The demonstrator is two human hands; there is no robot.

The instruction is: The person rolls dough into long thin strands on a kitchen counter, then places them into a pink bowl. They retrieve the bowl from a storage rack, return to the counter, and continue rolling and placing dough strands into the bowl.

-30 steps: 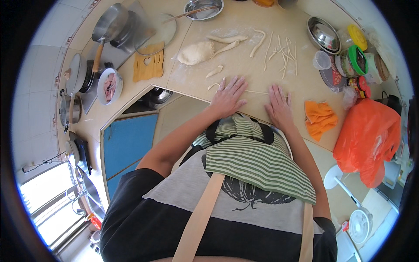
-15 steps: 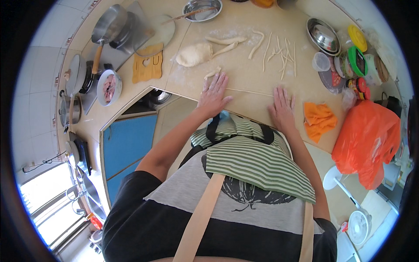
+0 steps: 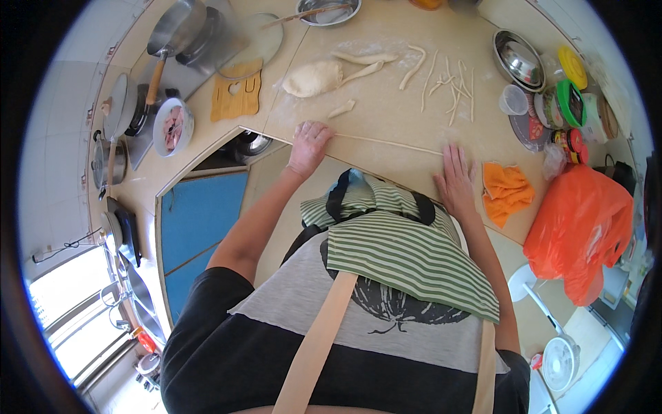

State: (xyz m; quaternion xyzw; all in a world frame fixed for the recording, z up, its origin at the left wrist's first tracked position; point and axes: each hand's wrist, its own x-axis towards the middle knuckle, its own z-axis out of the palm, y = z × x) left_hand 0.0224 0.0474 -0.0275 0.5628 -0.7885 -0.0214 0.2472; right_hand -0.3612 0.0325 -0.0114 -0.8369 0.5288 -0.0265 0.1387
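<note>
Has far-right strands [image 3: 458, 84] shaped, dough lump [image 3: 313, 79] not yet rolled, near strand [image 3: 386, 142] between curled left grip [image 3: 312, 145], hold unclear, and flat, released right grip [image 3: 455, 176].

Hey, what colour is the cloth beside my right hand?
The cloth is orange; the head view shows it best.

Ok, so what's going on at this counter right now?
A person is handling a thin dough strip near the front edge of the counter. The left hand is curled at one end; the right hand lies flat at the other. Farther back, a lump of dough sits left of several loose thin strips.
</note>
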